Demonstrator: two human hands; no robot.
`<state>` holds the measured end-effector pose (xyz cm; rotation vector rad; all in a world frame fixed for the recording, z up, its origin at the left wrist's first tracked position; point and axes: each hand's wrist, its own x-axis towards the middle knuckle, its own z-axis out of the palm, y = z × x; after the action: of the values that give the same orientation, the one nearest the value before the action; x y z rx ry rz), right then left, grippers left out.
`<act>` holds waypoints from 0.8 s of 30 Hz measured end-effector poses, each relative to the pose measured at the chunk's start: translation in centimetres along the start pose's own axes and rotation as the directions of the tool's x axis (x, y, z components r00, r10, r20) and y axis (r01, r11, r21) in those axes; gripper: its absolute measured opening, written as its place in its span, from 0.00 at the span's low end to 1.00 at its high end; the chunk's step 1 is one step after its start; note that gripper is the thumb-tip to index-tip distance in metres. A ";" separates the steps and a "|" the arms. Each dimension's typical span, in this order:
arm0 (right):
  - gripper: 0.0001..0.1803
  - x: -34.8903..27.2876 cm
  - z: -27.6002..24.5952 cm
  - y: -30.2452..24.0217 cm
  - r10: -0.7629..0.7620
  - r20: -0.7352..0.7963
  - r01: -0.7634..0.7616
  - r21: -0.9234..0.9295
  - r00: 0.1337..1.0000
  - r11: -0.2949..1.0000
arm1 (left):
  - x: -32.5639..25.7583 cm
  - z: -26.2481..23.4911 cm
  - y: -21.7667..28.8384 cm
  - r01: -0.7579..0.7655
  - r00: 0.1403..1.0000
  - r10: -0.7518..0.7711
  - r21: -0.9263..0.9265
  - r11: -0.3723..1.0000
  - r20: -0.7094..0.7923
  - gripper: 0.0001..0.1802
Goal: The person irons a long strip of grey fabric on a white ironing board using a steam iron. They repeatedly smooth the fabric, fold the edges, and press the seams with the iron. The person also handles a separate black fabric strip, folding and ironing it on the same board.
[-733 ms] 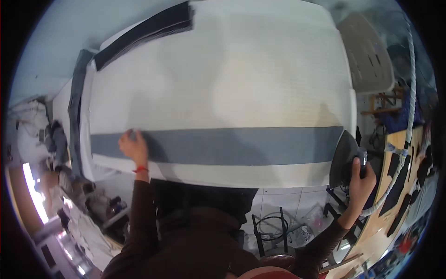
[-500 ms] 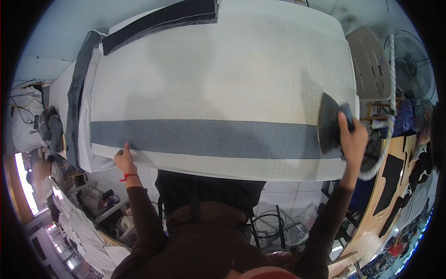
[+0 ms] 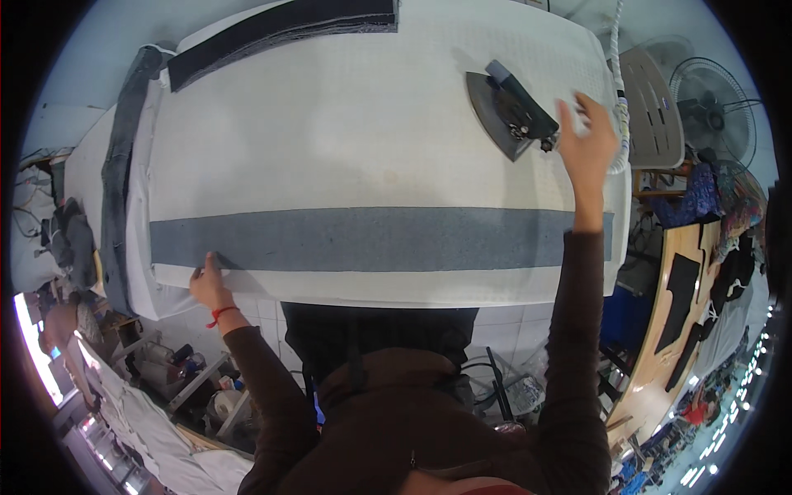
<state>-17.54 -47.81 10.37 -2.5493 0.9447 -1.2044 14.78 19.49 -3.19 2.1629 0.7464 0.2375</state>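
A wide white padded table (image 3: 371,132) fills the view, dark cloth (image 3: 120,165) draped down its left end. The left hand (image 3: 208,285) lies flat, fingers spread, pinning the near edge of a long grey fabric strip (image 3: 371,239) stretched across the table. Up top, black strips (image 3: 280,29) are stacked. Over right, the iron (image 3: 507,111) sits on the table, the right hand (image 3: 587,140) open just beside it, gripping nothing. A fan (image 3: 714,103) sits beyond; the right rim blurs into clutter.

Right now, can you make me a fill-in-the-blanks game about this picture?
1. The long strip on the table is ____ in colour.
2. The left hand touches the strip's ____ end.
3. The open right hand is beside the ____.
4. The iron sits apart from the ____.

Missing words: grey; left; iron; strip
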 end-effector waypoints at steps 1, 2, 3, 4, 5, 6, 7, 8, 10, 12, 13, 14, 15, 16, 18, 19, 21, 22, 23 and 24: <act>0.14 -1.4 -2.4 -0.1 0.047 -0.076 -0.052 -0.060 0.996 0.997 | 0.7 -0.9 -0.9 0.051 0.998 -0.050 -0.072 0.996 0.023 0.24; 0.15 -3.8 -4.2 2.3 0.161 -0.191 -0.165 -0.006 0.968 0.986 | 2.8 -1.8 -2.1 0.100 0.994 -0.093 -0.143 0.985 0.055 0.26; 0.14 -6.3 -5.7 2.4 0.355 -0.243 -0.380 -0.062 0.903 0.923 | 5.4 -4.4 -4.1 0.147 0.989 -0.139 -0.206 0.968 0.053 0.28; 0.16 -10.2 -7.3 6.5 0.406 -0.283 -0.448 -0.101 0.869 0.888 | 8.5 -5.7 -5.8 0.208 0.978 -0.206 -0.225 0.952 0.033 0.28; 0.17 -14.8 -8.5 10.0 0.547 -0.297 -0.597 -0.113 0.783 0.794 | 11.3 -6.7 -7.6 -0.004 0.993 0.027 -0.199 0.980 0.113 0.20; 0.19 -19.9 -12.4 14.2 0.596 -0.313 -0.665 -0.196 0.739 0.721 | 11.2 -3.3 -6.4 0.047 0.980 0.009 -0.272 0.961 0.201 0.18; 0.22 -24.8 -16.4 17.2 0.582 -0.272 -0.634 -0.167 0.766 0.755 | 9.6 -0.4 -5.2 0.158 0.958 -0.063 -0.331 0.930 0.279 0.15; 0.29 -26.8 -19.2 19.3 0.689 -0.127 -0.685 -0.333 0.713 0.648 | 8.7 -0.3 -4.1 0.248 0.944 -0.135 -0.376 0.893 0.300 0.13; 0.37 -28.5 -17.4 17.0 0.914 -0.111 -0.917 -0.140 0.390 0.374 | 7.8 -3.0 -0.7 0.301 0.946 -0.199 -0.464 0.833 0.255 0.14; 0.38 -30.9 -18.0 19.0 0.938 -0.072 -0.939 0.031 0.339 0.342 | 9.2 -3.2 0.5 0.294 0.954 -0.236 -0.441 0.848 0.182 0.17; 0.37 -31.5 -17.9 19.4 0.948 -0.037 -0.939 0.125 0.317 0.320 | 11.8 -3.4 0.7 0.278 0.960 -0.240 -0.458 0.844 0.142 0.17; 0.36 -31.0 -18.5 21.0 0.959 0.055 -0.939 0.223 0.279 0.260 | 13.5 -3.1 0.5 0.265 0.964 -0.243 -0.525 0.809 0.112 0.18; 0.35 -30.2 -18.7 22.3 0.959 0.141 -0.930 0.313 0.246 0.192 | 14.9 -2.7 0.2 0.253 0.965 -0.247 -0.588 0.768 0.092 0.19; 0.30 -28.8 -17.5 22.4 0.985 0.119 -0.906 0.418 0.125 0.065 | 16.0 -2.9 0.1 0.234 0.966 -0.251 -0.645 0.728 0.067 0.20; 0.28 -26.4 -18.6 22.4 0.980 0.168 -0.935 0.351 0.110 0.045 | 17.1 -1.0 1.3 0.299 0.949 -0.281 -0.676 0.673 0.141 0.22; 0.27 -25.4 -18.8 22.2 0.975 0.197 -0.948 0.317 0.099 0.032 | 17.8 -0.3 2.1 0.327 0.941 -0.291 -0.690 0.646 0.173 0.24; 0.22 -25.6 -12.6 20.6 0.962 0.271 -0.961 0.268 0.010 -0.065 | 23.3 -7.8 2.6 -0.010 0.995 -0.044 -0.533 0.846 -0.089 0.26; 0.22 -26.3 -11.9 21.2 0.962 0.272 -0.967 0.250 0.019 -0.052 | 24.6 -8.4 2.9 -0.146 0.985 0.089 -0.441 0.885 -0.147 0.27; 0.22 -25.1 -15.5 22.1 0.981 0.180 -0.972 0.231 0.074 0.031 | 22.4 -3.8 2.2 -0.142 0.990 0.105 -0.550 0.823 -0.100 0.26; 0.20 -23.8 -17.3 22.0 0.976 0.177 -0.967 0.241 0.125 0.080 | 21.3 -2.2 0.5 -0.200 0.980 0.164 -0.529 0.824 -0.116 0.22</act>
<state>-52.06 -48.67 -2.18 -0.9868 1.8230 -0.7440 31.33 33.14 -3.16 1.6837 0.4330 0.5538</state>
